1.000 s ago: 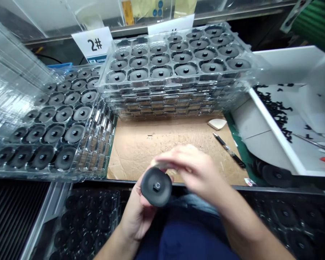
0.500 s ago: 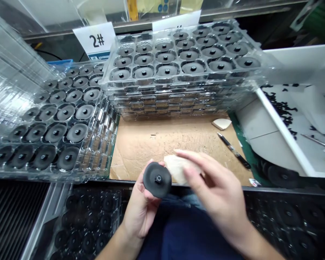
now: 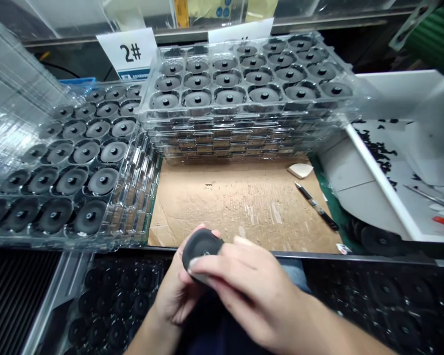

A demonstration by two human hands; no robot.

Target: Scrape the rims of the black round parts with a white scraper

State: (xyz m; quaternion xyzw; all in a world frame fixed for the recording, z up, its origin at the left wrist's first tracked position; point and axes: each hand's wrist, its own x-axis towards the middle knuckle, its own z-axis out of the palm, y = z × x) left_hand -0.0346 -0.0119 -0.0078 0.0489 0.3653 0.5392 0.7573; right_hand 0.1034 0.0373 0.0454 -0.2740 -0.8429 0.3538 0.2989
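A round black disc (image 3: 198, 242) with a small central hub is gripped at its rim by my left hand (image 3: 175, 291), just in front of the cardboard's near edge. The disc is tilted. My right hand (image 3: 251, 286) reaches across it, fingers bent and pressed against the disc's face, partly covering the hub. A pale edge of the white pad shows at the right fingertips; most of the pad is hidden by the fingers.
Clear trays of black discs are stacked at left (image 3: 103, 180) and at back (image 3: 229, 96). A cream wedge (image 3: 301, 170) and a pen (image 3: 317, 207) lie on the cardboard (image 3: 214, 202). To the right stands a white bin (image 3: 385, 177) with small black pieces and tweezers.
My right hand has moved left and down, bringing the white pad from beside the disc onto its face. The disc, in my left hand, has shifted slightly left and tilted.
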